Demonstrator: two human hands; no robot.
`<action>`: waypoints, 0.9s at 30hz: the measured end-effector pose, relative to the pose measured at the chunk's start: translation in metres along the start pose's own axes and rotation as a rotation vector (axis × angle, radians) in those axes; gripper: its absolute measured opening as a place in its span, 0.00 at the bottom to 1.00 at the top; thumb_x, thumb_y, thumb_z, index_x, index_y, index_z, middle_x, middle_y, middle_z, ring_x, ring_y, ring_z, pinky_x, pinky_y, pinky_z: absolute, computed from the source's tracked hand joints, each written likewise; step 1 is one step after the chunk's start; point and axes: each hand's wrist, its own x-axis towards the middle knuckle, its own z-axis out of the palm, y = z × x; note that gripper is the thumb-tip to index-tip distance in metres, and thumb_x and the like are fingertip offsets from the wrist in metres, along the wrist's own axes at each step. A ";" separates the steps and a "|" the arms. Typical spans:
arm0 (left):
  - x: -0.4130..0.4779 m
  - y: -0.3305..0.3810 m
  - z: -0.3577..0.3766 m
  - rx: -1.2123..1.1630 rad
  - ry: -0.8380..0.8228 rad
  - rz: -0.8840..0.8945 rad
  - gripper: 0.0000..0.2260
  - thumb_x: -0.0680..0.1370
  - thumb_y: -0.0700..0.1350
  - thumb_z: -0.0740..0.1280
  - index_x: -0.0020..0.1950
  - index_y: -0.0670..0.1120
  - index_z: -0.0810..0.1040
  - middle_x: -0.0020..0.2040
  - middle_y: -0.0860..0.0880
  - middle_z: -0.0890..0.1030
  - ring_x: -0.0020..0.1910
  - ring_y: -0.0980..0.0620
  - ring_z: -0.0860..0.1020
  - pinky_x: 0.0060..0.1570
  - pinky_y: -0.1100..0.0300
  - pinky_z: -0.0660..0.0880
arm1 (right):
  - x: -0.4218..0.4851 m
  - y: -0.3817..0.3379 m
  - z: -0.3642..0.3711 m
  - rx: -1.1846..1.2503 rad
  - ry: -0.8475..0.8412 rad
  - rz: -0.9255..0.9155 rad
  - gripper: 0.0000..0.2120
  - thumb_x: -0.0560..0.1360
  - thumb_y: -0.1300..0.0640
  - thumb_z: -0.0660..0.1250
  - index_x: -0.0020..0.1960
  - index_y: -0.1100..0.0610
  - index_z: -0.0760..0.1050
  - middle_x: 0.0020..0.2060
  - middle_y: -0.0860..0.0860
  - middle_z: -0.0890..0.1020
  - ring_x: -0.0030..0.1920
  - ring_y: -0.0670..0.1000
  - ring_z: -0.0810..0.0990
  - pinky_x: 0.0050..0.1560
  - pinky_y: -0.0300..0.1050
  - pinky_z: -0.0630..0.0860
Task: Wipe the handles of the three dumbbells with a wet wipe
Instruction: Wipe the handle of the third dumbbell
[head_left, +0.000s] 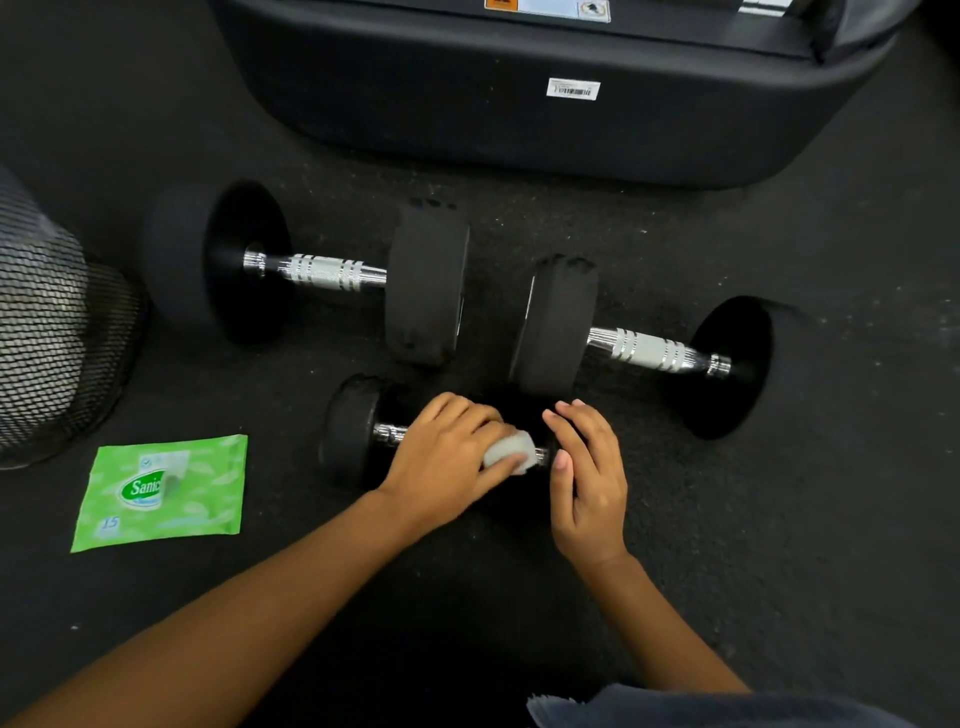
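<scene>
Risk: the small dumbbell (353, 431) may roll on the floor (779, 519) if the stroke pushes sideways. The wipe may also bunch and miss the bare handle end at left.

Left hand (447, 457): fingers curled over the handle, pressing the wet wipe (511, 451) round it, with the wipe showing past the fingertips.

Right hand (589, 478): fingers relaxed, resting on the right weight to steady it.

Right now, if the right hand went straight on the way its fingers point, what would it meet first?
Probably the inner black weight of the big dumbbell on the right. The right hand rests on the end of the small dumbbell, fingers pointing away from the person; depth is unclear.
</scene>
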 end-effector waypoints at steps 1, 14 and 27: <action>0.004 0.007 0.001 -0.006 -0.012 -0.034 0.18 0.78 0.57 0.56 0.51 0.49 0.82 0.45 0.51 0.82 0.45 0.51 0.78 0.54 0.57 0.67 | 0.000 0.000 0.000 0.000 0.000 0.001 0.18 0.80 0.57 0.52 0.60 0.64 0.75 0.59 0.57 0.76 0.66 0.54 0.70 0.64 0.56 0.68; 0.022 0.004 -0.005 -0.102 -0.193 -0.039 0.29 0.75 0.59 0.42 0.53 0.48 0.81 0.47 0.49 0.83 0.46 0.48 0.80 0.51 0.55 0.73 | 0.001 0.001 0.001 0.018 0.014 -0.003 0.18 0.80 0.57 0.52 0.60 0.64 0.75 0.58 0.57 0.76 0.65 0.55 0.71 0.64 0.57 0.69; 0.025 0.014 0.002 -0.187 -0.189 0.020 0.30 0.75 0.57 0.41 0.53 0.46 0.80 0.50 0.49 0.83 0.50 0.47 0.79 0.55 0.55 0.71 | 0.000 0.001 -0.001 0.011 0.011 -0.004 0.18 0.79 0.58 0.52 0.59 0.65 0.75 0.59 0.57 0.76 0.65 0.54 0.70 0.64 0.55 0.69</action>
